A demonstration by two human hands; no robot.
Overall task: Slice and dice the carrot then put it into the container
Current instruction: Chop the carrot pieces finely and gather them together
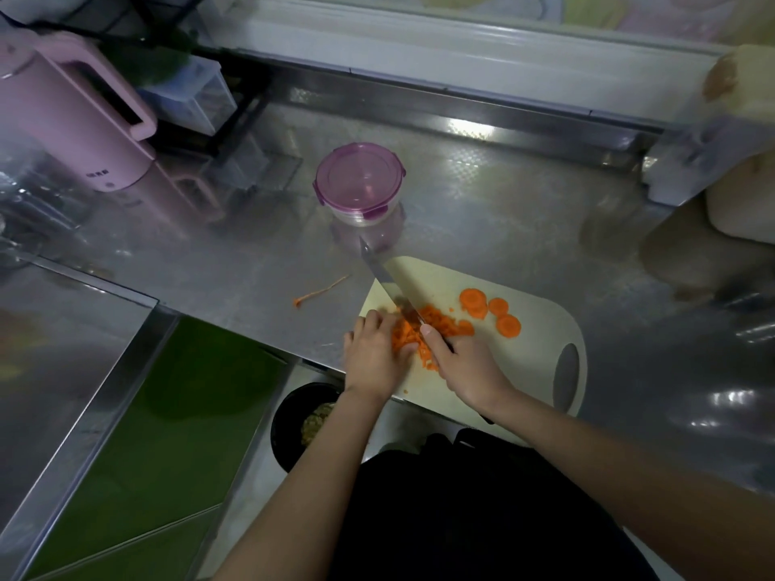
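On the near board (541,362), the right hand (465,362) grips the knife (386,283) while the left hand (373,354), fingers (377,319) curled, bunches the carrot (436,320) against its blade for finer cutting; the container (360,182) stands lidded farther off.

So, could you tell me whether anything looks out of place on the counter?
Yes: a thin carrot strip lies on the steel counter left of the cutting board, apart from the diced carrot the left hand holds while the right hand grips the knife. Nothing else stands out.
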